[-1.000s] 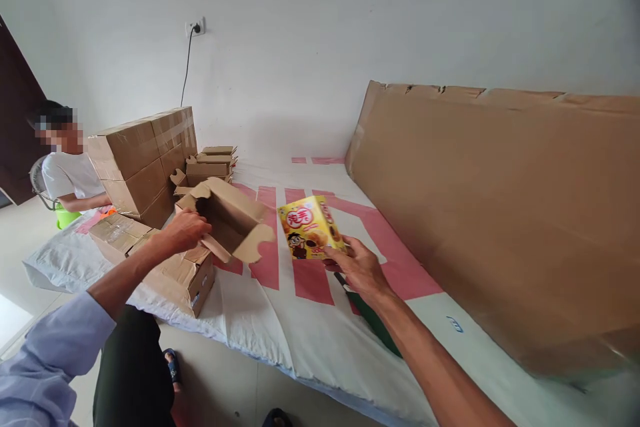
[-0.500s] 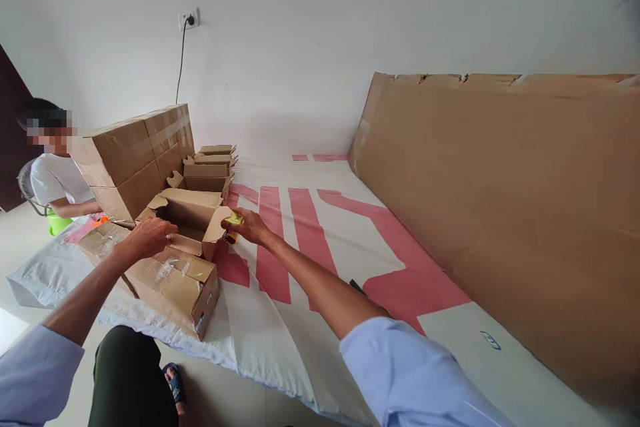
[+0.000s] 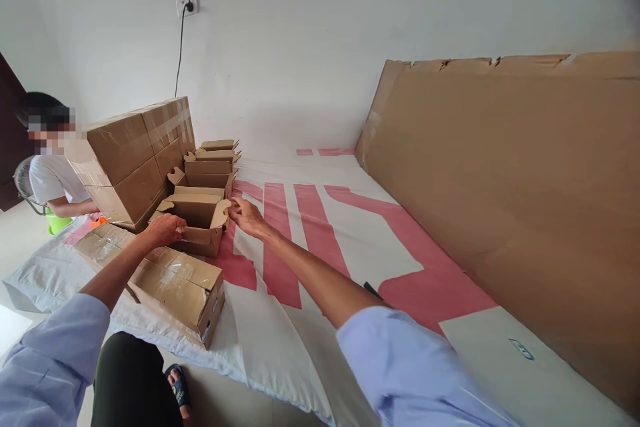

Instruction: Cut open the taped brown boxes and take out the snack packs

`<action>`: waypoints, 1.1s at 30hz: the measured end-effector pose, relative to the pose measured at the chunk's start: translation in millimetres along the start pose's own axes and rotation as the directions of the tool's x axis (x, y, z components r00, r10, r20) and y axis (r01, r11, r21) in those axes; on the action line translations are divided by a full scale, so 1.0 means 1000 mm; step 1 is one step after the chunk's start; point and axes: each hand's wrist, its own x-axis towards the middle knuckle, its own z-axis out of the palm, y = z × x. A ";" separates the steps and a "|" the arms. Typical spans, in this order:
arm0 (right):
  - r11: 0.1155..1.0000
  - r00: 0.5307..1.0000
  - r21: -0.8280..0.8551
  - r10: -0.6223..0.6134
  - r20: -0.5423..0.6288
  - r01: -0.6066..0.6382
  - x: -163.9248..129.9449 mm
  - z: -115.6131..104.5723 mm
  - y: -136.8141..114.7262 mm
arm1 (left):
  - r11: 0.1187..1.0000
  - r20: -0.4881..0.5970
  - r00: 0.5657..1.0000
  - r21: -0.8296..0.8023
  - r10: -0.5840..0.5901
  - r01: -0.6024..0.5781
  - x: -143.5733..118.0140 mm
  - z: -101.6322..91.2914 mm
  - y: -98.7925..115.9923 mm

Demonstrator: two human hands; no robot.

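Note:
A small open cardboard box [image 3: 196, 212] stands on the white and pink sheet [image 3: 320, 227], its flaps up. My left hand [image 3: 166, 229] grips its near left side. My right hand [image 3: 247, 216] is at the box's right flap, fingertips pinching its edge. The yellow snack packet is out of sight; nothing of it shows above the box walls. Both my sleeves are light blue.
A flat taped carton [image 3: 176, 284] lies just in front of the small box. Big stacked cartons [image 3: 131, 159] and a row of small boxes [image 3: 210, 164] stand behind. A large cardboard sheet [image 3: 505, 200] leans along the right. Another person [image 3: 51, 173] sits far left.
My right hand carried the yellow packet left to the small box; the packet is now out of sight. The box went from tilted to standing flat, further from me.

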 end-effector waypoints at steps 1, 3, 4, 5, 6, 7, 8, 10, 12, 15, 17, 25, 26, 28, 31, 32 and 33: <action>1.000 1.000 0.001 0.000 -0.007 0.000 -0.016 -0.006 0.005 | 1.000 0.003 1.000 0.005 -0.003 0.003 0.002 0.001 0.001; 1.000 1.000 0.001 -0.004 -0.017 0.004 -0.057 -0.022 0.021 | 1.000 0.001 1.000 0.021 -0.008 0.008 0.003 0.004 0.003; 1.000 1.000 0.000 -0.008 -0.022 0.008 -0.081 -0.031 0.033 | 1.000 -0.002 1.000 0.030 -0.008 0.008 0.004 0.005 0.004; 1.000 0.999 -0.007 -0.008 -0.034 0.008 -0.107 -0.040 0.046 | 0.999 -0.005 1.000 0.040 -0.006 0.006 0.003 0.006 0.005; 1.000 0.998 -0.026 -0.016 -0.060 0.014 -0.134 -0.049 0.062 | 0.999 -0.006 1.000 0.050 -0.003 0.004 0.003 0.006 0.007; 0.995 0.992 -0.089 -0.058 -0.111 0.048 -0.161 -0.059 0.079 | 0.998 -0.005 1.000 0.059 0.000 0.001 0.003 0.007 0.009; 0.984 0.983 -0.170 -0.085 -0.161 0.057 -0.188 -0.067 0.097 | 0.998 -0.003 1.000 0.066 0.002 -0.002 0.004 0.007 0.011; 0.941 0.970 -0.338 -0.096 -0.225 0.014 -0.237 -0.082 0.133 | 0.997 0.005 1.000 0.078 0.003 -0.004 0.005 0.007 0.016; 0.892 0.955 -0.446 -0.064 -0.291 -0.075 -0.278 -0.092 0.164 | 0.996 0.012 1.000 0.087 -0.003 0.002 0.008 0.006 0.020; 0.863 0.939 -0.476 -0.005 -0.344 -0.170 -0.319 -0.097 0.192 | 0.995 0.018 0.999 0.096 -0.027 0.025 0.012 0.005 0.024; 0.856 0.925 -0.473 0.016 -0.379 -0.209 -0.334 -0.095 0.198 | 0.994 0.016 0.999 0.103 -0.045 0.043 0.012 0.003 0.025; 0.816 0.890 -0.531 -0.048 -0.454 -0.227 -0.342 -0.086 0.195 | 0.985 0.005 0.995 0.142 -0.102 0.100 0.017 -0.002 0.032; 0.814 0.891 -0.540 -0.065 -0.450 -0.214 -0.343 -0.086 0.195 | 0.984 0.006 0.994 0.144 -0.109 0.107 0.021 -0.003 0.033; 0.813 0.894 -0.549 -0.086 -0.439 -0.191 -0.344 -0.088 0.195 | 0.982 0.011 0.993 0.144 -0.121 0.119 0.030 -0.004 0.034; 0.820 0.893 -0.537 -0.076 -0.443 -0.197 -0.345 -0.089 0.195 | 0.981 0.018 0.991 0.144 -0.136 0.132 0.046 -0.007 0.033; 0.825 0.892 -0.528 -0.066 -0.447 -0.203 -0.345 -0.089 0.194 | 0.981 0.020 0.990 0.143 -0.138 0.134 0.051 -0.008 0.032; 0.830 0.890 -0.517 -0.056 -0.452 -0.210 -0.345 -0.088 0.194 | 0.981 0.020 0.990 0.141 -0.138 0.134 0.056 -0.009 0.031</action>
